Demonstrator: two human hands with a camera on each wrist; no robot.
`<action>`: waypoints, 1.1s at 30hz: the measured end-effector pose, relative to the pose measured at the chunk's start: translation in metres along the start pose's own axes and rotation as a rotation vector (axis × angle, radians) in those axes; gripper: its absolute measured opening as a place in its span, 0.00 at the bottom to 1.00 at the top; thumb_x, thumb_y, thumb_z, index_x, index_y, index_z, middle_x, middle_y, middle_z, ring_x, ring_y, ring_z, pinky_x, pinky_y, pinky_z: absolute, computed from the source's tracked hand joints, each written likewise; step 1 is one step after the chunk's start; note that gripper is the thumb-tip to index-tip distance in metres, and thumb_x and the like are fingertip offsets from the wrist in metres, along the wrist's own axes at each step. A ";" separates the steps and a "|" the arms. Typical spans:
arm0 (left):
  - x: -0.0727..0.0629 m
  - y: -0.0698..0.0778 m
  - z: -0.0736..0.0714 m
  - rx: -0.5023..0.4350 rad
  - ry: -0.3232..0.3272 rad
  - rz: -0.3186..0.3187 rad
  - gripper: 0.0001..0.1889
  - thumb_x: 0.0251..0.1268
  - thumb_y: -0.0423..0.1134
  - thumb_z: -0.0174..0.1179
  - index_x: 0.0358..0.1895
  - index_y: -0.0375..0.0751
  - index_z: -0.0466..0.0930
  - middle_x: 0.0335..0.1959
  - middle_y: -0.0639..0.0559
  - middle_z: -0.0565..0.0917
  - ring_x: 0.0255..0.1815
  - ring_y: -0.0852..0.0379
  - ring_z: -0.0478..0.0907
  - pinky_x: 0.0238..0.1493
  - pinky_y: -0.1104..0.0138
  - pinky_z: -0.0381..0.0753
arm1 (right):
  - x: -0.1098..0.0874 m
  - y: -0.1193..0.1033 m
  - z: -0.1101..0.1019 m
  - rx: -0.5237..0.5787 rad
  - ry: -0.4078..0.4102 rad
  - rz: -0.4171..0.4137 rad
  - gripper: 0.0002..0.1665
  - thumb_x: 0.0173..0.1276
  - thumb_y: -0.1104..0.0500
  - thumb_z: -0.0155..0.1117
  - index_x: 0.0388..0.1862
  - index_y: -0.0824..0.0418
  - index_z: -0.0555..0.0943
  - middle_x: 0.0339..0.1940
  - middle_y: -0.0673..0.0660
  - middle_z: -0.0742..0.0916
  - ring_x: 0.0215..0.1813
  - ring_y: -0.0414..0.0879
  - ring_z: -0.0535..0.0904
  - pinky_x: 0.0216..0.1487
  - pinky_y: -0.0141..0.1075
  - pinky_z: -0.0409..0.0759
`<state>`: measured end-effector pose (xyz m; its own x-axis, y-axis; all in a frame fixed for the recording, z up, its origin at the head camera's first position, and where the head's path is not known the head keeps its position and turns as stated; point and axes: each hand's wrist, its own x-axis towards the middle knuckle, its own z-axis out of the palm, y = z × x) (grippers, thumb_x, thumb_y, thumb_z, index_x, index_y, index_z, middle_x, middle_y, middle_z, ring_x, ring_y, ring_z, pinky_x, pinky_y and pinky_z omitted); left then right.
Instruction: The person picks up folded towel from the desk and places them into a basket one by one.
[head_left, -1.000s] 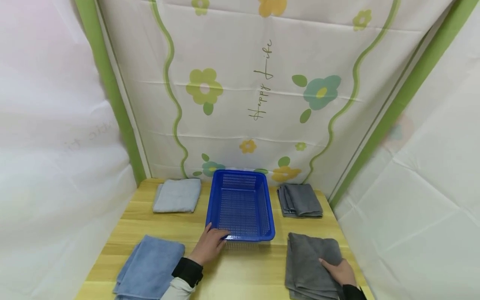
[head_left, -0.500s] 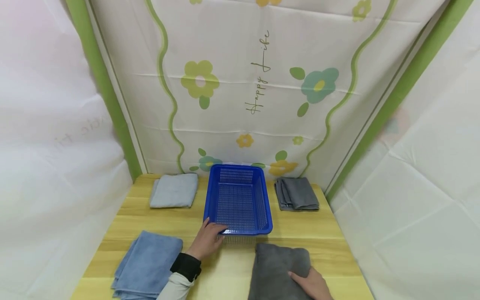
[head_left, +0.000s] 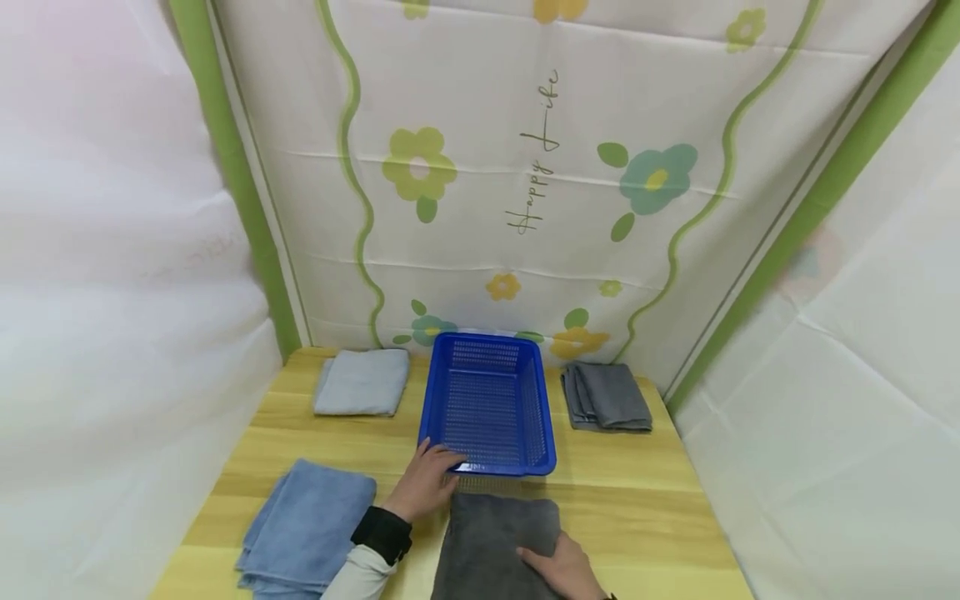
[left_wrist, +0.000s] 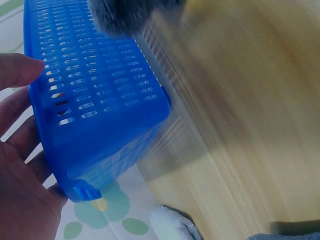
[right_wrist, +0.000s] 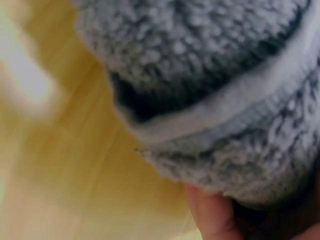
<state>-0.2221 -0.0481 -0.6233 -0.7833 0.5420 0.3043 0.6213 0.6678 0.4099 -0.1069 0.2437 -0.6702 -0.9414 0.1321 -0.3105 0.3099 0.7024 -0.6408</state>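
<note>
grey towel (head_left: 497,543), pinched in right hand (head_left: 564,568), six o'clock from blue basket (head_left: 483,408), gripped by curled left hand (head_left: 424,483); likely light, floppy, best held at folds.

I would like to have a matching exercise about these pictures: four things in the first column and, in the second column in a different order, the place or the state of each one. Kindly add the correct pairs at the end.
Column 1
1. Left hand
2. Pale towel
3. Right hand
4. Blue towel

Column 2
A. Holding a dark grey towel
B. Lying on the near left part of the table
C. At the near rim of the basket
D. Lying on the far left part of the table

Pairs: 1-C, 2-D, 3-A, 4-B
</note>
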 end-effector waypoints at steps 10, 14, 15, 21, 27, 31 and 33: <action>-0.032 0.017 -0.008 -0.059 0.111 -0.125 0.22 0.63 0.33 0.67 0.61 0.39 0.81 0.71 0.33 0.71 0.72 0.32 0.66 0.71 0.36 0.63 | -0.003 0.002 0.007 0.050 0.029 0.018 0.51 0.60 0.31 0.70 0.58 0.76 0.76 0.43 0.66 0.87 0.43 0.57 0.86 0.40 0.50 0.86; -0.057 0.031 -0.007 -0.123 0.136 -0.328 0.25 0.64 0.34 0.66 0.64 0.29 0.76 0.65 0.25 0.71 0.65 0.30 0.72 0.63 0.39 0.73 | -0.004 0.000 0.006 0.081 0.023 0.047 0.52 0.61 0.31 0.69 0.58 0.78 0.74 0.42 0.66 0.87 0.42 0.57 0.86 0.40 0.51 0.86; -0.064 0.034 -0.004 -0.145 0.116 -0.387 0.27 0.65 0.35 0.65 0.64 0.27 0.74 0.62 0.25 0.73 0.61 0.31 0.74 0.59 0.41 0.76 | -0.005 0.000 0.007 0.079 0.028 0.053 0.52 0.61 0.32 0.69 0.58 0.79 0.74 0.42 0.67 0.87 0.42 0.57 0.86 0.41 0.51 0.86; -0.092 0.045 0.022 -0.287 -0.097 -0.657 0.31 0.69 0.43 0.62 0.66 0.23 0.68 0.42 0.31 0.77 0.40 0.38 0.79 0.39 0.45 0.80 | -0.008 -0.008 0.010 0.080 0.054 0.101 0.56 0.61 0.31 0.69 0.59 0.82 0.72 0.45 0.72 0.85 0.45 0.62 0.85 0.46 0.56 0.85; -0.089 0.053 0.038 -0.405 -0.036 -0.699 0.30 0.69 0.44 0.61 0.64 0.24 0.65 0.40 0.33 0.81 0.40 0.36 0.81 0.40 0.44 0.80 | -0.010 -0.018 0.012 0.088 0.055 0.070 0.53 0.63 0.34 0.69 0.62 0.82 0.71 0.50 0.75 0.84 0.50 0.66 0.84 0.49 0.57 0.83; -0.084 0.061 0.045 -0.411 0.021 -0.703 0.30 0.67 0.43 0.62 0.63 0.26 0.64 0.39 0.34 0.83 0.39 0.37 0.83 0.38 0.47 0.81 | -0.011 -0.022 0.012 0.098 0.020 0.017 0.52 0.63 0.38 0.70 0.63 0.82 0.70 0.51 0.74 0.84 0.51 0.65 0.83 0.49 0.56 0.84; -0.081 0.064 0.048 -0.404 0.060 -0.710 0.32 0.65 0.43 0.64 0.63 0.26 0.64 0.38 0.35 0.84 0.39 0.38 0.84 0.38 0.47 0.81 | -0.010 -0.022 0.012 0.093 0.005 -0.011 0.52 0.63 0.39 0.71 0.63 0.83 0.69 0.51 0.75 0.84 0.51 0.66 0.83 0.50 0.57 0.83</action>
<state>-0.1175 -0.0250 -0.6625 -0.9944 0.0232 -0.1030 -0.0685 0.6001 0.7970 -0.1020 0.2185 -0.6619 -0.9455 0.1283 -0.2992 0.3100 0.6356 -0.7070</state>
